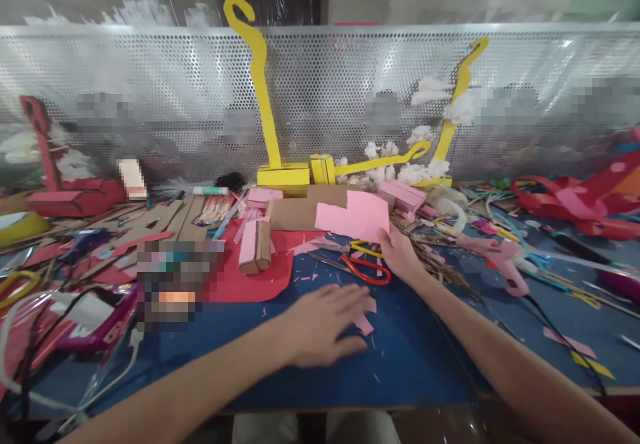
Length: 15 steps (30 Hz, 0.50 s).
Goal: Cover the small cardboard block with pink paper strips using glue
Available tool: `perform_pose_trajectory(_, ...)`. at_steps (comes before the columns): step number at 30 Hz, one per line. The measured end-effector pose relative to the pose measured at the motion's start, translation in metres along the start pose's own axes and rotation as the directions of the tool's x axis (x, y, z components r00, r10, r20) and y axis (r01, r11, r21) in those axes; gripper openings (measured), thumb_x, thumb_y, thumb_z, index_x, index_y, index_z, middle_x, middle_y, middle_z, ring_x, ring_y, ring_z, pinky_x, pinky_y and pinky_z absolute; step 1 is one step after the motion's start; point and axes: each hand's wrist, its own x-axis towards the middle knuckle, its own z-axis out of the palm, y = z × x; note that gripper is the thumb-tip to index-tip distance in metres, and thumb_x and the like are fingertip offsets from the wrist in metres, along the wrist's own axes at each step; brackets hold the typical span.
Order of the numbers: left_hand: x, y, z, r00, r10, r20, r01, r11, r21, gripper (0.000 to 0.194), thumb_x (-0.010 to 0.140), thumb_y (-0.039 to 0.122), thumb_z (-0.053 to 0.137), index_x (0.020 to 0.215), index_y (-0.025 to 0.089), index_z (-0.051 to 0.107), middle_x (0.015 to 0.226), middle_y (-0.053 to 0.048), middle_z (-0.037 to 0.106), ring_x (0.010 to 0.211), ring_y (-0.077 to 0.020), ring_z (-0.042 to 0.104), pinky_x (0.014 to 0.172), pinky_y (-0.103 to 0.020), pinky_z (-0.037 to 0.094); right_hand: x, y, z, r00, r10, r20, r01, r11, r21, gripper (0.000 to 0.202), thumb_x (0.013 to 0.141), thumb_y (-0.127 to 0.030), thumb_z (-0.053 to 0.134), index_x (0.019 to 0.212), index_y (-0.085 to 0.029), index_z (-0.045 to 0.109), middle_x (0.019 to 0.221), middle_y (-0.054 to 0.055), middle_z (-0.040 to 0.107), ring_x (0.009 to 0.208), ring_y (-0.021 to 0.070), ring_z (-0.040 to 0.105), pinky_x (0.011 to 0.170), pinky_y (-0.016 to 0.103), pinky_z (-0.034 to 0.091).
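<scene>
My right hand (399,255) pinches the lower right corner of a pink sheet of paper (363,216) with a notched upper left edge. The sheet overlaps a piece of brown cardboard (295,214). My left hand (327,324) is spread flat, palm down, low over the blue tabletop (400,357), and small pink paper scraps (364,324) show by its fingers. Just beyond it lie red-handled scissors (367,272) and a yellow-handled pair (363,251). A small box covered partly in pink paper (254,247) stands on a red sheet (267,284).
Yellow hook-topped paper stands (265,97) rise at the back before a perforated metal panel (325,71). A pink glue gun (505,264) with a black cord lies right. Cardboard strips (170,221) and a red hooked model (75,197) are left; red ribbons (545,207) sit far right.
</scene>
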Motion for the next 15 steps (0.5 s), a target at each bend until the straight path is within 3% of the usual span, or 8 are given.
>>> perform_pose_trajectory(2,-0.017,-0.017,-0.009,0.98,-0.186,-0.065,0.193,0.973,0.125,0.066,0.103,0.054,0.041,0.16,0.022,0.031,0.164,-0.012,0.035,0.152,-0.027,0.033,0.122,-0.046,0.028,-0.003,-0.007,-0.004,0.997,-0.055,0.045,0.056,0.998,-0.037,0.041,0.105,-0.029,0.027,0.13,-0.012,0.055,0.087,0.014,0.075,0.083,0.0288,0.073,0.083,0.04,0.054)
perform_pose_trajectory(4,-0.031,-0.014,-0.013,0.964,-0.237,-0.119,0.258,0.944,0.204,0.062,0.103,0.048,0.045,0.157,0.019,0.038,0.164,-0.013,0.036,0.151,-0.0292,0.034,0.122,-0.046,0.028,-0.007,-0.014,-0.007,0.984,-0.141,0.108,0.147,0.988,-0.053,0.038,0.104,-0.028,0.032,0.124,-0.012,0.059,0.099,0.018,0.074,0.095,0.0304,0.071,0.091,0.042,0.051)
perform_pose_trajectory(7,-0.04,0.015,-0.013,0.986,-0.15,-0.078,0.162,0.969,0.187,0.055,0.105,0.039,0.044,0.156,0.02,0.039,0.162,-0.009,0.04,0.15,-0.0247,0.037,0.123,-0.04,0.028,-0.013,-0.021,-0.009,0.942,-0.269,0.2,0.284,0.957,-0.052,0.032,0.102,-0.028,0.04,0.121,-0.014,0.061,0.122,0.018,0.067,0.118,0.0315,0.06,0.107,0.045,0.042)
perform_pose_trajectory(9,-0.037,0.035,-0.01,0.998,-0.062,-0.018,0.064,0.99,0.123,0.057,0.104,0.042,0.045,0.157,0.021,0.037,0.16,-0.007,0.044,0.149,-0.0222,0.038,0.124,-0.037,0.027,-0.015,-0.023,-0.009,0.925,-0.294,0.239,0.316,0.947,-0.056,0.031,0.098,-0.034,0.049,0.119,-0.014,0.061,0.123,0.019,0.065,0.121,0.0336,0.056,0.109,0.048,0.039)
perform_pose_trajectory(12,-0.025,0.052,-0.004,0.998,0.047,0.037,-0.049,0.997,0.061,0.059,0.104,0.044,0.044,0.157,0.018,0.035,0.163,-0.008,0.04,0.15,-0.0219,0.037,0.126,-0.038,0.025,-0.018,-0.025,-0.009,0.921,-0.275,0.277,0.3,0.953,-0.051,0.035,0.092,-0.041,0.061,0.114,-0.014,0.062,0.117,0.019,0.064,0.114,0.036,0.057,0.102,0.048,0.043)
perform_pose_trajectory(15,-0.013,0.06,0.003,0.982,0.16,0.095,-0.162,0.987,0.013,0.063,0.106,0.046,0.04,0.158,0.014,0.031,0.166,-0.009,0.033,0.152,-0.0216,0.032,0.127,-0.038,0.024,-0.02,-0.026,-0.008,0.919,-0.256,0.298,0.266,0.964,0.008,0.026,0.089,-0.033,0.063,0.109,-0.016,0.062,0.106,0.015,0.067,0.099,0.0313,0.064,0.089,0.04,0.048)
